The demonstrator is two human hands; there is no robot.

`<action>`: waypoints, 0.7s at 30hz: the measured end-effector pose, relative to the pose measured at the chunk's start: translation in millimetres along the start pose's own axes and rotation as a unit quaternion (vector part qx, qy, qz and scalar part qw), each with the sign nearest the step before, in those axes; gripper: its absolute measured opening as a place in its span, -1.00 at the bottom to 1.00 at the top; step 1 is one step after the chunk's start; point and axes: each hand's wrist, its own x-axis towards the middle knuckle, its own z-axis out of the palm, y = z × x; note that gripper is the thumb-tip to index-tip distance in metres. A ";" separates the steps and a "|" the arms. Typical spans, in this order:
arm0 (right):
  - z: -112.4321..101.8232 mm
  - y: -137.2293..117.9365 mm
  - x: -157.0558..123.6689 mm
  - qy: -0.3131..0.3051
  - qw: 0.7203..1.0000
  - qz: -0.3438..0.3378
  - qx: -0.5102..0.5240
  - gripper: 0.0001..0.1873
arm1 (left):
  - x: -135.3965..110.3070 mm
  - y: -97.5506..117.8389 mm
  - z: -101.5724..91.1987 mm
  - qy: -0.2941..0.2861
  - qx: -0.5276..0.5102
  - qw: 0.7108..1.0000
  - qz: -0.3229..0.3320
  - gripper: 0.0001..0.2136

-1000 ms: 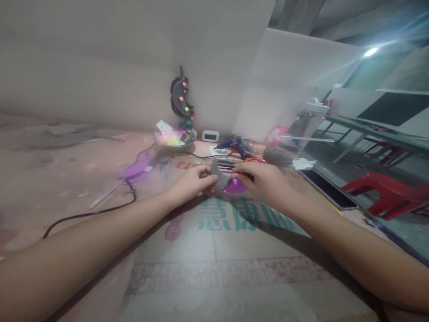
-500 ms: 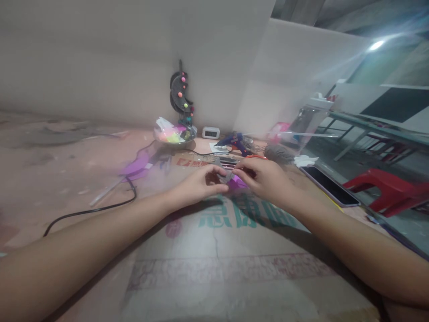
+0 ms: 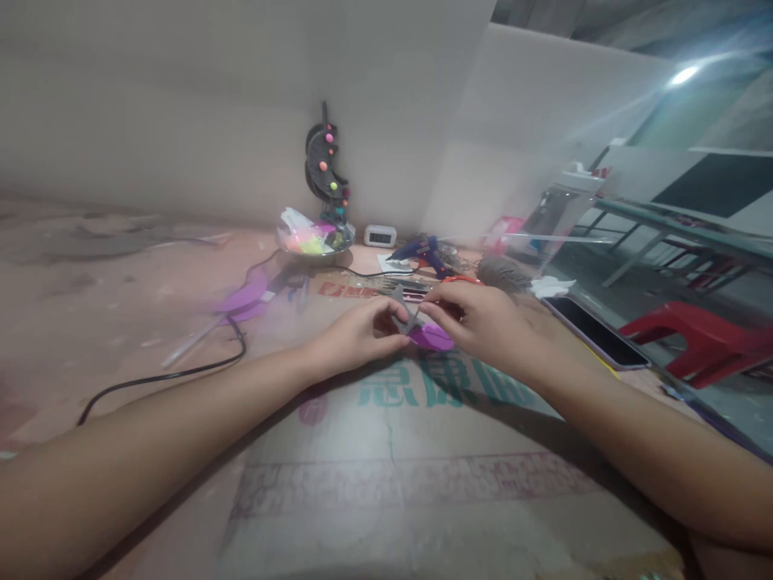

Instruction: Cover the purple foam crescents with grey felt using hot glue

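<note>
My left hand [image 3: 362, 329] is closed in a pinch on a small grey pointed piece [image 3: 407, 322], thin and perhaps star-shaped. At its right, my right hand [image 3: 480, 316] has thumb and forefinger pressed together on a thin grey strand [image 3: 416, 315] that runs down to that piece; whether it is yarn I cannot tell. A purple oval piece [image 3: 432, 337] lies just under the fingers, on a sheet of printed cardboard [image 3: 386, 483]. Some of the grey piece is hidden behind the left fingers.
Behind the hands are a blue glue gun [image 3: 423, 251], a white digital clock [image 3: 380, 235], a bowl [image 3: 317, 251] of colourful bits and a dark crescent ornament [image 3: 323, 165]. A grey yarn bundle [image 3: 502, 275] and a phone [image 3: 595, 332] lie right; a black cable [image 3: 163, 379] curves left.
The grey piece has turned so that its points show, and the strand now stands out between the hands. More of the purple piece is visible. Both hands have barely shifted.
</note>
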 end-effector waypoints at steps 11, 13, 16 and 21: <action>-12.9 3.6 5.3 -0.044 0.998 0.034 0.016 -0.76 | -0.8 0.2 -3.2 -0.013 -0.017 1.000 -0.015 -0.77; -12.4 3.7 5.2 -0.047 0.998 0.037 0.015 -0.77 | -0.6 0.5 -3.0 -0.012 -0.017 1.000 -0.011 -0.79; -12.3 3.2 4.7 -0.045 0.998 0.038 0.015 -0.78 | -0.2 1.1 -3.0 -0.015 -0.013 1.000 -0.006 -0.81; -16.5 4.5 5.3 -0.059 0.997 0.034 0.034 -0.75 | -0.5 0.9 -3.4 -0.007 -0.004 1.000 -0.007 -0.84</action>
